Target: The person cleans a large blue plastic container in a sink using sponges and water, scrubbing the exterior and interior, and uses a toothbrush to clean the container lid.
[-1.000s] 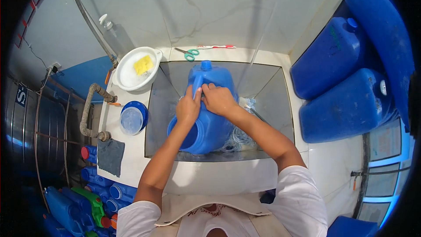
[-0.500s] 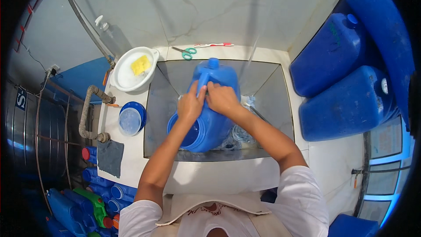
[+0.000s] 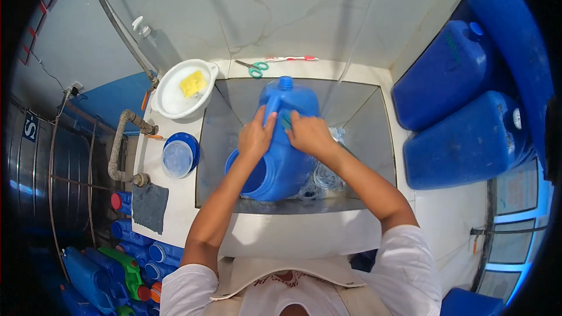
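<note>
A blue plastic jug (image 3: 293, 167) stands tilted in the sink (image 3: 360, 196), its small threaded neck pointing away from me and its wide round mouth facing near left. My left hand (image 3: 255, 139) is closed on the jug's handle from the left side. Against the jug's upper face, just right of the handle, my right hand (image 3: 311, 134) presses a small green pad (image 3: 285, 120), mostly covered by the fingers. Clear coiled hose or plastic (image 3: 328, 177) lies in the sink, partly hidden behind the jug and my right forearm.
Left of the sink are a white basin (image 3: 202, 105) with a yellow sponge (image 3: 192, 84), a round lid (image 3: 177, 159) and a grey cloth (image 3: 150, 208). Scissors (image 3: 256, 69) and a toothbrush (image 3: 293, 58) lie on the back ledge. Large blue containers (image 3: 456, 143) stand at right.
The green pad now shows under my right fingers, which have shifted slightly right along the jug. My left hand keeps its place at the handle. The whole view has shifted a little.
</note>
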`<state>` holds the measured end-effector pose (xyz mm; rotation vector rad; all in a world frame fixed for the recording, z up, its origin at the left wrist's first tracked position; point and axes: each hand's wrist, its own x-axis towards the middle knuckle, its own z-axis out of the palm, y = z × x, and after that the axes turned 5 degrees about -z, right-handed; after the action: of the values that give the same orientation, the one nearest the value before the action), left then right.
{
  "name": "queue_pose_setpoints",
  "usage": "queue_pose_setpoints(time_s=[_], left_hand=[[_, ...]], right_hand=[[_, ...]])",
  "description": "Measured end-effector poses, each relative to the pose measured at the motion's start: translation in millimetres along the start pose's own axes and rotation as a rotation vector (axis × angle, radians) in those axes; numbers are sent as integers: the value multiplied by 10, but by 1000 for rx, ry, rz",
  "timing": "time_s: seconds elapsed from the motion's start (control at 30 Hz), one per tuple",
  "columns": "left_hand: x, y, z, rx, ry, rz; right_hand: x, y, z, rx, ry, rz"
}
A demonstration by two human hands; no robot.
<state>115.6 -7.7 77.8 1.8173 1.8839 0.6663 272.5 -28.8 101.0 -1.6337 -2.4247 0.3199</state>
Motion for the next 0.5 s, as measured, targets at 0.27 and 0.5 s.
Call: queue_pose_setpoints(time_s=[0.27, 0.5], left_hand=[[20, -212, -49, -90, -37, -215], [-99, -146, -18, -90, -19, -183]], right_hand=[[-114, 240, 442, 281, 410, 164], [393, 306, 151, 393, 466, 390]])
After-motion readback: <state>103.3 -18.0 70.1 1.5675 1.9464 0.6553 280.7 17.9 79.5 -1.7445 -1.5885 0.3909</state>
